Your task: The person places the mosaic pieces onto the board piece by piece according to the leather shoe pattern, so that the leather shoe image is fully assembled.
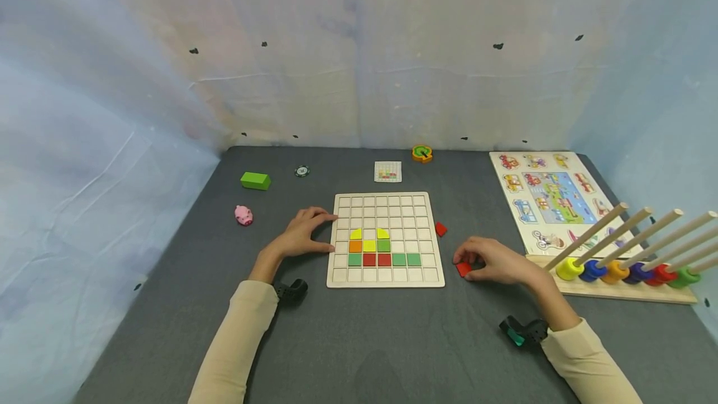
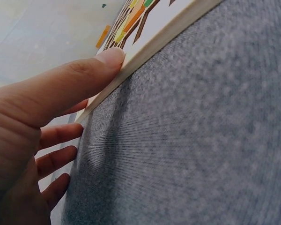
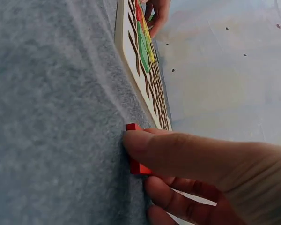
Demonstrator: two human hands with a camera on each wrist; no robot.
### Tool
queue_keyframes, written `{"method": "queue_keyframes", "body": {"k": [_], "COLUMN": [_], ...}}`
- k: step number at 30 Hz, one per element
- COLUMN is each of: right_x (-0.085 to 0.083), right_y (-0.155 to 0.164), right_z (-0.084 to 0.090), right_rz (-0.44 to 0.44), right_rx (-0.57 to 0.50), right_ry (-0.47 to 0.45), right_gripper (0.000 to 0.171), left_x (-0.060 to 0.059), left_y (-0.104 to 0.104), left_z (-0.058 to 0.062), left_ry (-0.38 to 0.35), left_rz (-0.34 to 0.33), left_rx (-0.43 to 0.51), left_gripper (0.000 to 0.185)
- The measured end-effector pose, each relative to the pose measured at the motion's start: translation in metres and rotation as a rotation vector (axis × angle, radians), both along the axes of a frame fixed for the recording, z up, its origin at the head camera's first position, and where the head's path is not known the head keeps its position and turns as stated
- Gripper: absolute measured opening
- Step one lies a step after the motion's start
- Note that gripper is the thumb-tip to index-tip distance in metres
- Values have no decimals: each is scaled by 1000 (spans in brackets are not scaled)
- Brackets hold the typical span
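The left hand (image 1: 300, 234) lies open, its thumb touching the grid board (image 1: 386, 279) at the board's 9 o'clock edge. At the board's 4 o'clock, the right hand (image 1: 493, 260) pinches a red tile (image 1: 463, 269) on the bench (image 1: 392, 341).

Both forearms (in cream sleeves) reach forward, wrists low. The left hand (image 1: 300, 235) lies spread, fingers nearly straight, thumb extended and pressing sideways. The right hand (image 1: 496, 260) is curled, its thumb (image 3: 178, 150) and fingers pinching, knuckles raised, palm turned down.
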State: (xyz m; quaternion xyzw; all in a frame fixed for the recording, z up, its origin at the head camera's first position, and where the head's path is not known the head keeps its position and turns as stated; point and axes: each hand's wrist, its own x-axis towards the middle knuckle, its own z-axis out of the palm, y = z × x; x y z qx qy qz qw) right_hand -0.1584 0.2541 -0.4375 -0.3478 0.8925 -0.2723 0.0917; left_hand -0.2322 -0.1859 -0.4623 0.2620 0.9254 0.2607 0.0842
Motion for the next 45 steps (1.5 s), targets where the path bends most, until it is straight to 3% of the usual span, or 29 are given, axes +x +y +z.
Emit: {"method": "queue_keyframes", "body": {"k": [5, 16, 26, 32, 40, 45], "right_x": [-5, -23, -39, -41, -41, -42], "right_y": [-10, -58, -101, -110, -110, -105], "right_z": [1, -1, -13, -16, -17, -16], "right_rz": [-28, -11, -22, -38, -14, -39], "right_rx": [1, -113, -180, -157, -96, -117], "right_ry": [19, 98, 139, 174, 289, 279], "right_gripper": [24, 27, 19, 13, 6, 5], "left_x": [0, 1, 0, 0, 0, 1], "left_y": [0, 1, 2, 1, 0, 0], "left_z": [0, 4, 3, 3, 2, 2], "left_ry": [-5, 1, -11, -16, -14, -10], "left_rz": [1, -17, -8, -4, -5, -5], "left_rx": [6, 7, 2, 2, 1, 0], "left_gripper": [72, 72, 72, 72, 72, 71]}}
